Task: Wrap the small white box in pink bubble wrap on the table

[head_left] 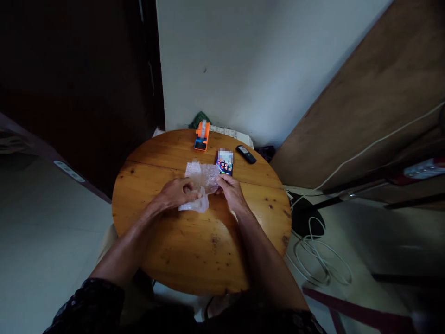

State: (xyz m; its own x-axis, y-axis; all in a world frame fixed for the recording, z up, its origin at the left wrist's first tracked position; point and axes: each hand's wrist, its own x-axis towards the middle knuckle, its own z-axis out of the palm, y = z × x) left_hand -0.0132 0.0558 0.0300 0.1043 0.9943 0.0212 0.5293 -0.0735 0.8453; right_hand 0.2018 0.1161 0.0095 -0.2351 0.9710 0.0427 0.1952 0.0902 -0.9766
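A crumpled sheet of clear bubble wrap point(200, 182) lies on the round wooden table point(194, 250). My left hand point(176, 193) is closed over its left side, fingers curled on the plastic. My right hand point(230, 189) pinches its right edge. Whether anything is wrapped inside is hidden. Just behind my right hand lies a phone point(225, 162) with a lit screen.
An orange tape dispenser point(202, 136) and a black remote point(246, 154) sit at the table's far edge, near the white wall. A leaning wooden board point(365, 102) stands to the right. White cable point(318, 260) coils on the floor at right.
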